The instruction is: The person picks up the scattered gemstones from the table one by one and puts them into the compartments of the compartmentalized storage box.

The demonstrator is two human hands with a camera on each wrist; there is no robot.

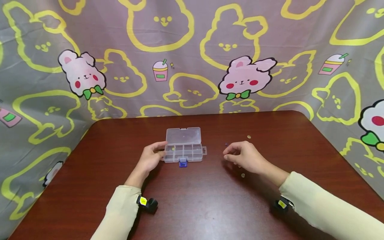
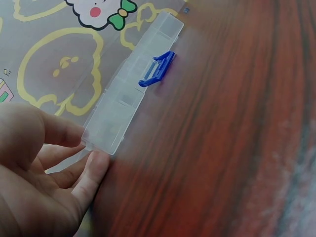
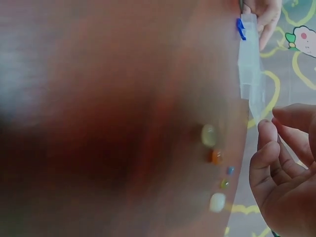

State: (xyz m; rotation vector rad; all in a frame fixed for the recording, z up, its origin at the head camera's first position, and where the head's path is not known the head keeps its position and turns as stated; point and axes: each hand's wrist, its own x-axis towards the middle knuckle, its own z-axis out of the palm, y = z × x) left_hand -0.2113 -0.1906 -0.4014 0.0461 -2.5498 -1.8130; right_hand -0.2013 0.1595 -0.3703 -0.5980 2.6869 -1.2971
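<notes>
A clear plastic compartment box [image 1: 183, 153] stands on the table with its lid [image 1: 183, 136] raised at the back and a blue latch [image 1: 183, 163] in front. One small yellowish bead [image 1: 173, 149] lies in a back-left compartment. My left hand [image 1: 151, 156] grips the box's left end, thumb low at the front corner and a finger higher up, as the left wrist view shows. To the right of the box, my right hand [image 1: 247, 158] hovers over the table, thumb and forefinger tips close together. Whether anything is between them is hidden. A small purple bead [image 1: 226, 144] lies just beyond those fingertips.
Loose beads lie around the right hand: a pale one [image 1: 249, 136] behind it and another [image 1: 243, 175] in front. The right wrist view shows an orange bead [image 3: 216, 156], a blue bead [image 3: 230, 170] and a white bead [image 3: 217, 202]. A patterned curtain [image 1: 186, 60] hangs behind the table.
</notes>
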